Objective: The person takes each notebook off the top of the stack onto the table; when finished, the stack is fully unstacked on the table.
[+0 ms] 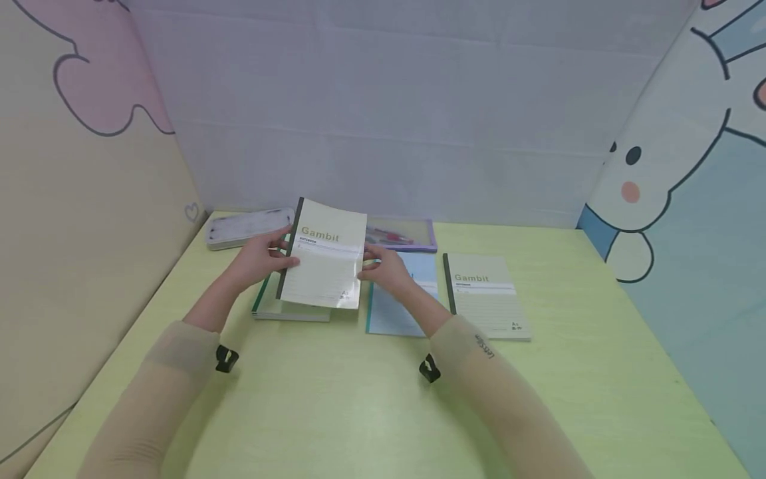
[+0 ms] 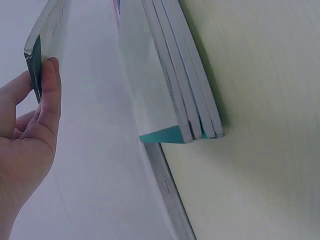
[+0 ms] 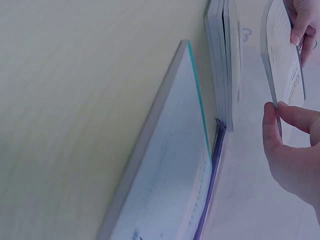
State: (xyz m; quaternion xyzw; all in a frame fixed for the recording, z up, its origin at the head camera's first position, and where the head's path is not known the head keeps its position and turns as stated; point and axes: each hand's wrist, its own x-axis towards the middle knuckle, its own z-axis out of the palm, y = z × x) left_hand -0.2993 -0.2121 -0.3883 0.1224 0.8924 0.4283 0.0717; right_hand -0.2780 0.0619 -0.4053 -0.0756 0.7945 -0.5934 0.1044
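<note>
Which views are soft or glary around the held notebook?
Head view: even, soft light, faint shadows under the arms, and glare on the lower corner of the held notebook. Left wrist view: the stack of notebooks is blurred, the left hand soft. Right wrist view: the blue notebook is smeared, the right hand sharper.

Looked like a kid's study corner or a staged school-desk setup. Pale green desk (image 1: 335, 399) was boxed in on three sides by panels: cartoon rabbit panel (image 1: 676, 173) on the right, pink-and-cream cartoon panel (image 1: 90, 133) on the left. Stationery only: Gambit notebooks (image 1: 487, 296), a blue notebook (image 1: 395, 313), a pencil case (image 1: 248, 227), a clear purple pouch (image 1: 402, 234).
</note>
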